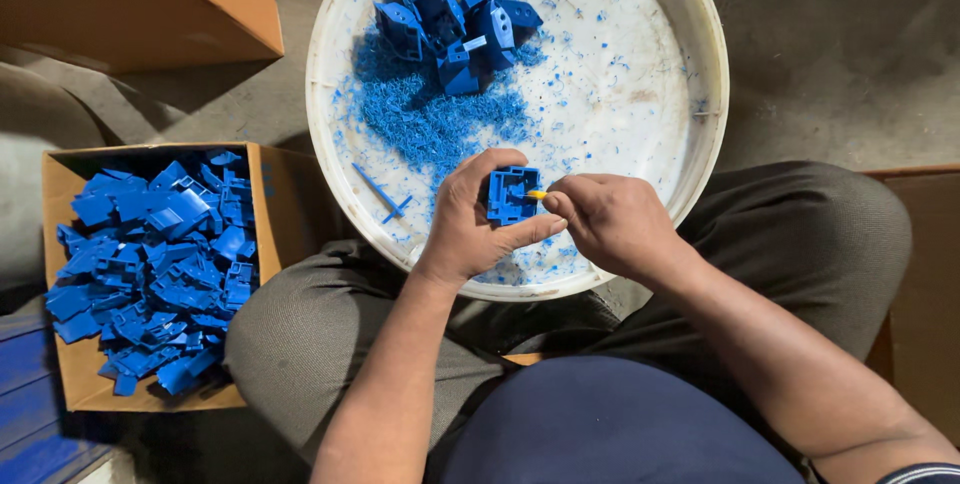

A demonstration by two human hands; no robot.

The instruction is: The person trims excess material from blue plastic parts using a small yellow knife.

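Your left hand (pixel 470 219) pinches 1 blue part (pixel 512 194) between thumb and fingers, holding it just above the near side of the white tub (pixel 700 114), over your lap. Your right hand (pixel 610 224) is closed around a small tool (pixel 537 195); only its yellow tip shows, touching the part's right edge. What kind of tool it is stays hidden in your fist.

To do this step well, I'd say keep the part steady in that left grip with your fingertips clear of the edge being worked. Take light strokes along the edge, directed away from your left thumb, which sits just below the tip. Stay over the tub so the scrapings fall inside it.

The part is a moulded plastic piece, roughly square, bright blue, with raised walls and an open recess facing you. Its surfaces look hard and a little glossy. Whether any rough edge remains on it is too small to tell.

A heap of about 10 similar parts (pixel 455 9) lies at the tub's far side, with blue shavings (pixel 430 119) spread between the heap and your hands. 2 thin blue strips (pixel 385 199) lie near your left hand. A cardboard box (pixel 60 244) on your left is full of more blue parts.
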